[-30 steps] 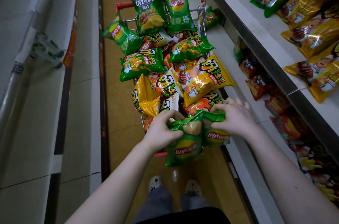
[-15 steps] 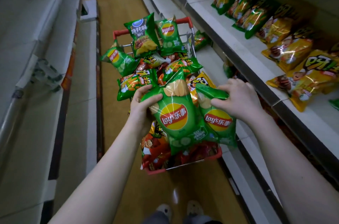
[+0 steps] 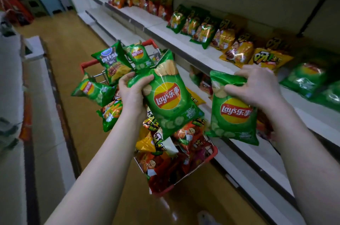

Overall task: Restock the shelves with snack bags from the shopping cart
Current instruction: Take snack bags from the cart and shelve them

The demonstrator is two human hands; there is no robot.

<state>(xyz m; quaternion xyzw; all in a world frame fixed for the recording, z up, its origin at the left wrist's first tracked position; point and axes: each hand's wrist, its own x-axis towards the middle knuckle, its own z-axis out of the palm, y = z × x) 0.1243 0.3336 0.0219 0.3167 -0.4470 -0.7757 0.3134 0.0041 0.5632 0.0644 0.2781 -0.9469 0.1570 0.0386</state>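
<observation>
My left hand (image 3: pixel 133 94) grips the upper edge of a green Lay's chip bag (image 3: pixel 170 99) held above the cart. My right hand (image 3: pixel 256 86) grips the top of a second green Lay's bag (image 3: pixel 233 116), which hangs in front of the right-hand shelf (image 3: pixel 202 59). The two bags are apart. Below them the red-rimmed shopping cart (image 3: pixel 214 151) is heaped with several green, yellow and red snack bags.
The right-hand shelf carries rows of orange, yellow and green snack bags (image 3: pixel 235 49), with more green Lay's bags (image 3: pixel 309 79) at its near end. A lower shelf (image 3: pixel 248 165) runs beside the cart. White shelving (image 3: pixel 11 96) lines the left of the tan aisle floor (image 3: pixel 73 55).
Both hands have lifted the two green bags out of the cart and up, and have drawn them apart. The right bag has moved toward the shelf, and my view has turned right.
</observation>
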